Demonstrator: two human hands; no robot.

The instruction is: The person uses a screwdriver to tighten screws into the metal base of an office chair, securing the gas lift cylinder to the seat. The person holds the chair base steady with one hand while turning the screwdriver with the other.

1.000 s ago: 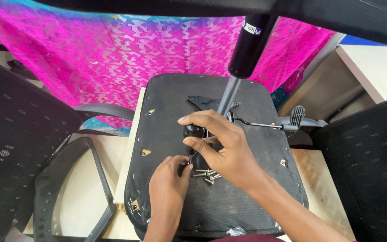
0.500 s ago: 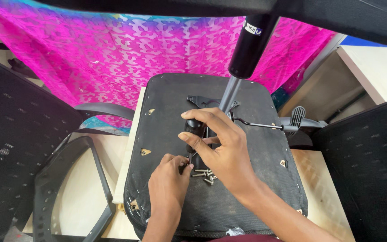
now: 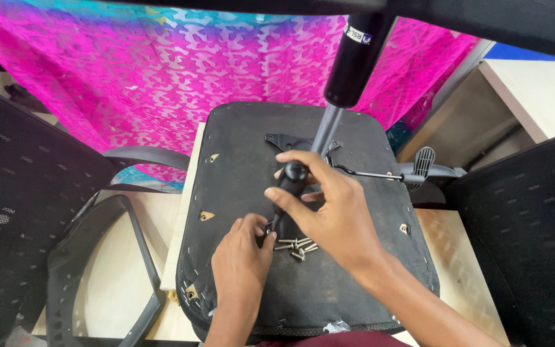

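My left fingers (image 3: 266,236) are pinched together on a small screw at the tip of the screwdriver (image 3: 285,199), on the middle of the upturned seat underside (image 3: 239,160). Since a second ago my left hand (image 3: 242,257) has barely shifted. My right hand (image 3: 335,212), clamped around the black handle, has lifted and turned slightly, so the driver now stands more upright. Loose screws (image 3: 297,246) lie just right of the tip, toward the seat's near edge.

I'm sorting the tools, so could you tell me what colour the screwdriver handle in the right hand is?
Black, seen in the head view: the screwdriver handle in the right hand.
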